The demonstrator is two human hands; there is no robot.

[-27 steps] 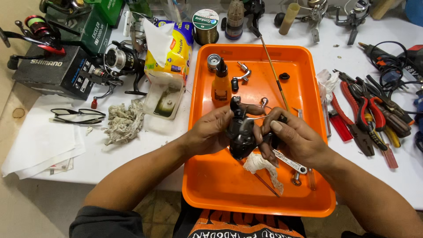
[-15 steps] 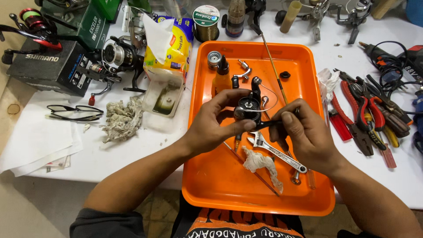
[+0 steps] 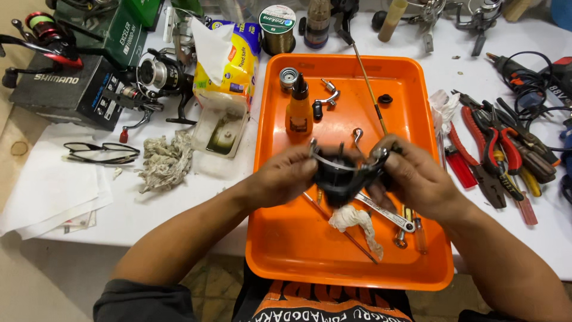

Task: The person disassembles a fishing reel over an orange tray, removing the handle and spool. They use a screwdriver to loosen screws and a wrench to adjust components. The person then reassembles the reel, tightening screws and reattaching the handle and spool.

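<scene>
Over the orange tray [image 3: 298, 256], my left hand [image 3: 286, 176] and my right hand [image 3: 414, 179] both grip a black fishing reel body [image 3: 341, 173] with a thin wire bail across it. The left hand holds its left side, the right hand its right side. Under the hands lie a small adjustable wrench [image 3: 387, 213], a crumpled white rag [image 3: 354, 220] and a thin rod. An orange oil bottle [image 3: 298, 107] with a black cap stands at the tray's far left, next to small metal reel parts [image 3: 325, 98].
Pliers and cutters with red handles [image 3: 494, 149] lie right of the tray. On the left are a tissue pack [image 3: 229, 59], a frayed rag [image 3: 167, 161], black glasses [image 3: 98, 152], a spinning reel [image 3: 158, 74] and boxes. White papers [image 3: 47, 191] overhang the table's front left edge.
The reel body was turned in my hands and shifted slightly toward me. Its wire bail now faces up. Both hands kept their hold.
</scene>
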